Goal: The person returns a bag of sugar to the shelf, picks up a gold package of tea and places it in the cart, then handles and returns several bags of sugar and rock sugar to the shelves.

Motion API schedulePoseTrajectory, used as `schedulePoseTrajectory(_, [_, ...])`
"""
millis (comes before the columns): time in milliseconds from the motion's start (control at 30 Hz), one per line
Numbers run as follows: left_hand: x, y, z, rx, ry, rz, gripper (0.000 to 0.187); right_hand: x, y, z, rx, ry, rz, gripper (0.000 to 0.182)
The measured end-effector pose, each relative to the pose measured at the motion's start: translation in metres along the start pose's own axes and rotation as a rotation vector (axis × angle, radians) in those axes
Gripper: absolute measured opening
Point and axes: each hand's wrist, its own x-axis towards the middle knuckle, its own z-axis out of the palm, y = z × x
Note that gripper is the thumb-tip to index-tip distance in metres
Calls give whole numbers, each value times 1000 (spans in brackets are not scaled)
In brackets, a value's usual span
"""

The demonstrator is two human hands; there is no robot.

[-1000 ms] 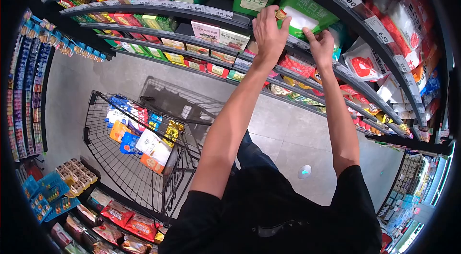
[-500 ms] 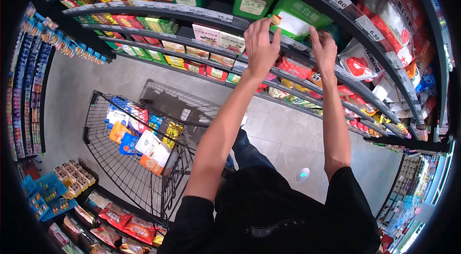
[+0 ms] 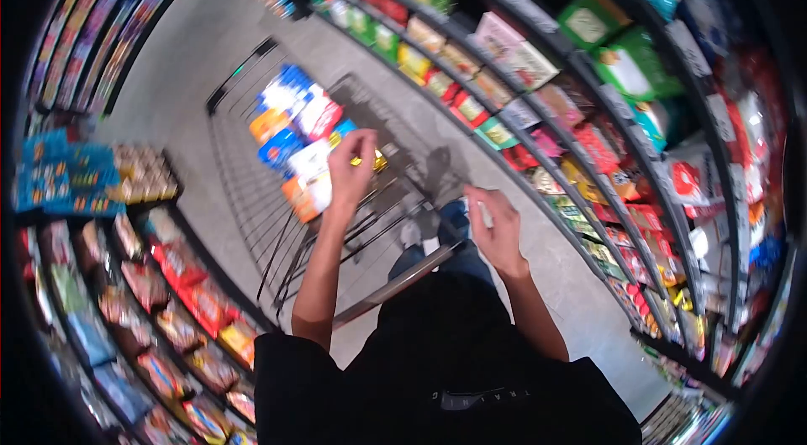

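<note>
My left hand (image 3: 351, 166) hangs in the air over the shopping cart's goods, fingers loosely bent, a yellow packet showing behind them. My right hand (image 3: 498, 231) is held to the right, thumb and fingers apart and nothing visible in it. Both hands are slightly blurred. Below them stands a black wire shopping cart (image 3: 239, 184), its handle bar (image 3: 403, 281) close to my body. In the cart lie a white packet (image 3: 311, 161), a blue packet (image 3: 280, 148), an orange packet (image 3: 269, 123) and several others. A green and white bag (image 3: 635, 71) lies on the upper right shelf.
Long shelves (image 3: 580, 121) of boxes and bags run along the right. To the lower left, another shelf unit (image 3: 181, 285) holds snack bags, with a blue display (image 3: 67, 172) at its end. Grey floor (image 3: 172, 105) lies around the cart.
Both hands have come away from the green and white bag, which stays on the shelf, and moved down over the cart. My view has turned, and the cart now sits directly before me.
</note>
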Motion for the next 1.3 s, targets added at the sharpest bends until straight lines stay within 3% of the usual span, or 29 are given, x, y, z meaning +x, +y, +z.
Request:
schedulePoseTrajectory(67, [-22, -46, -70, 118, 96, -288, 17, -22, -11, 32, 53, -200, -98, 20])
schedulePoseTrajectory(133, [-52, -114, -126, 336, 72, -376, 21, -34, -19, 55, -37, -294, -271, 16])
schedulePoseTrajectory(233, [-92, -210, -162, 377, -42, -445, 23, -50, -19, 69, -204, -387, -310, 11])
schedulePoseTrajectory(367, [-84, -232, -132, 382, -163, -458, 21, -49, -23, 73, -340, -330, -274, 10])
schedulePoseTrajectory(467, [-62, -256, -97, 369, -370, -529, 24, -47, -25, 74, -324, -377, -180, 13])
schedulePoseTrajectory(533, [-41, -277, -73, 612, -600, -435, 32, -49, -22, 76, -374, -406, -141, 12])
schedulePoseTrajectory(667, [-26, -335, -19, 852, -707, -463, 79, -47, -24, 74, -363, -438, -75, 11])
schedulePoseTrajectory(700, [-38, -363, -2, 861, -532, -250, 85, -47, -23, 73, -366, -427, -86, 12])
schedulePoseTrajectory(800, [-26, -373, 29, 993, -749, -387, 93, -45, -21, 73, -361, -396, -107, 15])
schedulePoseTrajectory(900, [-27, -374, 44, 1097, -744, -420, 80, -38, -24, 70, -356, -451, -74, 17])
schedulePoseTrajectory(1033, [-17, -375, 43, 1078, -790, -515, 97, -38, -23, 74, -374, -419, -72, 16])
schedulePoseTrajectory(1233, [-5, -385, 23, 813, -817, -516, 95, -26, -32, 72, -415, -448, -96, 14])
schedulePoseTrajectory(1300, [-6, -377, 8, 543, -669, -451, 92, -27, -31, 73, -399, -433, -111, 15])
